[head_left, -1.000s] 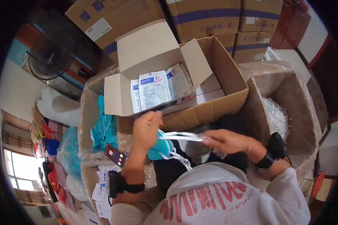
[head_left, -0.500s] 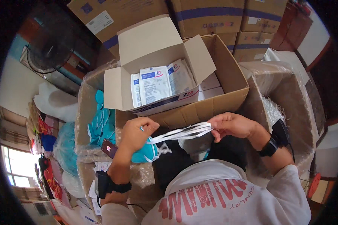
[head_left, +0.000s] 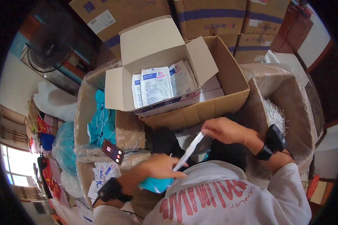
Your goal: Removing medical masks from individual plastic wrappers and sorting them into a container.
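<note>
- Pinching the upper end of flat white fabric straps (head_left: 189, 150) with my right grip (head_left: 222, 129).
- Straps slant down to my left grip (head_left: 161, 166); blurred, I cannot tell its hold.
- Rounded teal fabric mask (head_left: 156, 184) shows just below my left grip.

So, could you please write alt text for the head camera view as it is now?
A person's right hand pinches one end of white straps that slant down to the left hand, blurred above a teal mask. Beyond the hands, an open carton holds white packets; a phone and teal pieces lie to the left.
</note>
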A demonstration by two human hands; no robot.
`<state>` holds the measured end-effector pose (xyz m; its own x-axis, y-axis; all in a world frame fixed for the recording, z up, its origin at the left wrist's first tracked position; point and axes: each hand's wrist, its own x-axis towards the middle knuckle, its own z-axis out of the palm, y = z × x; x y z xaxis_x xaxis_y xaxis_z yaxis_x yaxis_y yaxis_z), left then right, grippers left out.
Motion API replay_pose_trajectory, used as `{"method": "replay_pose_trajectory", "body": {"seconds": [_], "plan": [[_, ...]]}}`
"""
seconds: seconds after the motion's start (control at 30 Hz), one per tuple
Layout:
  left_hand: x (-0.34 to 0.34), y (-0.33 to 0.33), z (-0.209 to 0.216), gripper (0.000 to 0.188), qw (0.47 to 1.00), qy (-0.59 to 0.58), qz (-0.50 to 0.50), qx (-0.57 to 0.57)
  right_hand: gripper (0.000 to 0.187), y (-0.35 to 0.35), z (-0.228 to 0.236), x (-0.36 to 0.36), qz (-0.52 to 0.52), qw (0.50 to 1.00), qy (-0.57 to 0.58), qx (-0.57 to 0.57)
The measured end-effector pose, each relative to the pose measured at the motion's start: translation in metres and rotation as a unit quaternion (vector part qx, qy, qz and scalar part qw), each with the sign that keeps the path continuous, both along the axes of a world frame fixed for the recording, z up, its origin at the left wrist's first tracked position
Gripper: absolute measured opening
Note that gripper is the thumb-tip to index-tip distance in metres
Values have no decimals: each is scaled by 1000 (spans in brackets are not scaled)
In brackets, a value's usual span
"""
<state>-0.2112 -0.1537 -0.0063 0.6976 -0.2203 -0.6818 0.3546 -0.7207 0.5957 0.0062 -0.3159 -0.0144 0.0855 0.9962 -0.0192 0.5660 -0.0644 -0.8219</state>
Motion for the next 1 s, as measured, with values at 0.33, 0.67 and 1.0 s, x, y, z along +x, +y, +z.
{"method": "replay_pose_trajectory", "body": {"seconds": [0.33,0.67,1.0], "plan": [[11,-50,-27,38,911,-295,274,-89,26,-22,-45,-63,23,979,195,-56],[-8,-35,-26,32,987,-145,21,-72,27,-25,-19,-74,207,973,48,-90],[-33,-84,-114,30,949,-33,167,-265,23,-63,-8,-28,362,877,212,-233]]}}
